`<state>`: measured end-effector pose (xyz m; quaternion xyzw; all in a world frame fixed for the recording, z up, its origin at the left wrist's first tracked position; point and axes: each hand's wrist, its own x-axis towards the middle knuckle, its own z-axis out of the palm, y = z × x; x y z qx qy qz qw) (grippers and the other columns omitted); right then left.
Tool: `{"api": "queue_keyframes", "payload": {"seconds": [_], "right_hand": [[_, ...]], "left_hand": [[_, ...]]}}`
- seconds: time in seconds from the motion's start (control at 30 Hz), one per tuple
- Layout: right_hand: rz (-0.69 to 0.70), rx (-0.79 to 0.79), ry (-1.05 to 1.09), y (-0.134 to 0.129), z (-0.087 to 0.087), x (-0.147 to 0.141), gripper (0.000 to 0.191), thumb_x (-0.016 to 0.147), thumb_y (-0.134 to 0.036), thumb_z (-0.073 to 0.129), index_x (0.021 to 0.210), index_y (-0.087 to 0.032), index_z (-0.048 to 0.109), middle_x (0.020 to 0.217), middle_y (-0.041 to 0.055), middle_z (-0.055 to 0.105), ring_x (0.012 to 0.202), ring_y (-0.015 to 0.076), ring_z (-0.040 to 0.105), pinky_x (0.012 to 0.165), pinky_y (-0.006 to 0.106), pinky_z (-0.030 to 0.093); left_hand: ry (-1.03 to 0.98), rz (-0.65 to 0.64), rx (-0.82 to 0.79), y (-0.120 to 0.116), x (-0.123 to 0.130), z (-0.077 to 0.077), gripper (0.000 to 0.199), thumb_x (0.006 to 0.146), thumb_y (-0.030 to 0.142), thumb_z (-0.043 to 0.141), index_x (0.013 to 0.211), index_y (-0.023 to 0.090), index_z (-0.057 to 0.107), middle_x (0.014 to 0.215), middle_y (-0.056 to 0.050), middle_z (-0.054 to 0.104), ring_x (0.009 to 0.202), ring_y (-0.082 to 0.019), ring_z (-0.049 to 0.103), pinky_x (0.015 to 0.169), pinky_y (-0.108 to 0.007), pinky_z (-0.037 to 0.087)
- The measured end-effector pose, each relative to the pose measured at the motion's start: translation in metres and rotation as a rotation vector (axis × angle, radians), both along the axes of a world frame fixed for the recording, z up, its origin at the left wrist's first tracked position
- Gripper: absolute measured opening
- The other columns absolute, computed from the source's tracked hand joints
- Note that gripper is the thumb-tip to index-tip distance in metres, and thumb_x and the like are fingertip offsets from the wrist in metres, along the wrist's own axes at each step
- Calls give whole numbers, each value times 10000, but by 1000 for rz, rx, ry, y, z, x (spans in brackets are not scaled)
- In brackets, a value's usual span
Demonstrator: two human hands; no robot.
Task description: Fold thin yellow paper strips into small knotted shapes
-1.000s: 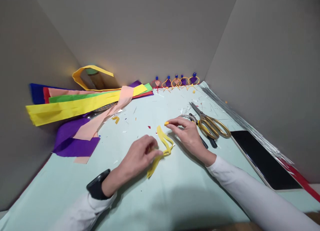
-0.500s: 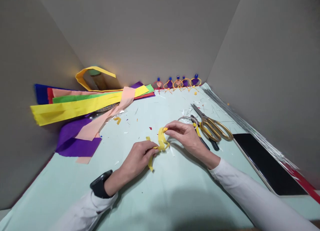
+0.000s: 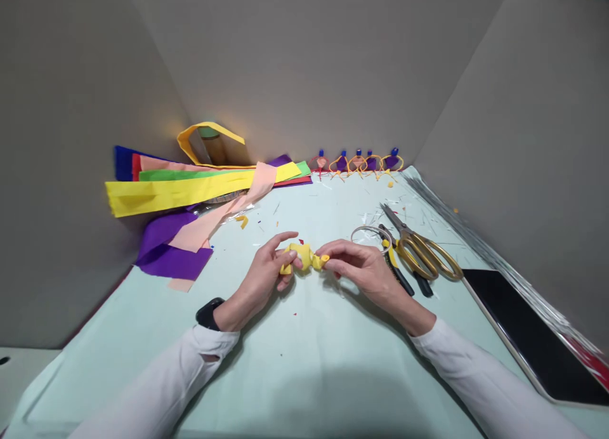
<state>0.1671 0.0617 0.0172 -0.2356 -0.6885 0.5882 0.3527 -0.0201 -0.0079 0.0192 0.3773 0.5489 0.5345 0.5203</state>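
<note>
A curled yellow paper strip (image 3: pixel 303 256) is stretched between my two hands above the pale green table. My left hand (image 3: pixel 266 271) pinches its left end between thumb and fingers, with the index finger raised. At the other end, the fingertips of my right hand (image 3: pixel 364 268) close on the twisted tip, where a small orange-yellow roll shows. The strip is twisted in loose turns between them. Just right of my right hand lie black and yellow pliers (image 3: pixel 397 268) and gold-handled scissors (image 3: pixel 423 248).
Coloured paper strips (image 3: pixel 185 190) and a purple sheet (image 3: pixel 162 252) lie at the left. Several small wire figures (image 3: pixel 359 162) stand along the back edge. A black tablet (image 3: pixel 533 331) and a bundle of thin wires (image 3: pixel 495 258) are at the right. Scraps dot the table (image 3: pixel 295 369).
The view has shifted left, so table items appear farther right. My hands have come closer to level, and the yellow strip is more bunched and twisted, its hanging tail drawn up at my left hand.
</note>
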Motion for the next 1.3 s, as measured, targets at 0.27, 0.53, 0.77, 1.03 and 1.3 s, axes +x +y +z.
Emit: {"api": "queue_keyframes", "payload": {"seconds": [0.27,0.53,0.77,1.03,1.3], "right_hand": [[129,176,-34,-25,-1,-12,118,818,-117,671,838,-213,736,1141,54,699,1025,179,651,857,295,526],[3,199,-15,-31,-3,-21,95,828,-161,671,878,-216,731,930,39,736,895,173,674,855,314,518],[-18,-348,112,-14,-6,-16,152,772,-295,746,876,-185,736,854,37,731,751,141,662,724,264,520],[-44,-559,250,-8,-6,-17,199,707,-293,812,858,-178,750,848,26,722,771,119,654,765,230,508],[-22,-510,217,-11,-6,-18,183,730,-303,776,856,-174,748,850,31,702,779,135,614,750,252,494]], "left_hand": [[53,138,62,1,17,-13,362,830,353,618,1144,181,563,541,97,435,369,-63,358,355,-177,276],[109,163,111,4,26,-14,401,849,318,595,1220,172,553,570,86,462,407,-65,397,402,-180,305],[193,141,135,4,11,-18,413,847,289,573,1251,204,569,842,-5,617,489,-85,509,466,-230,427],[757,169,507,-4,8,-6,179,860,227,648,1033,210,689,1027,-58,670,1021,-202,575,909,-344,442],[494,34,338,-6,14,-7,214,845,169,637,1050,209,684,833,0,706,802,-149,648,818,-284,469]]}}
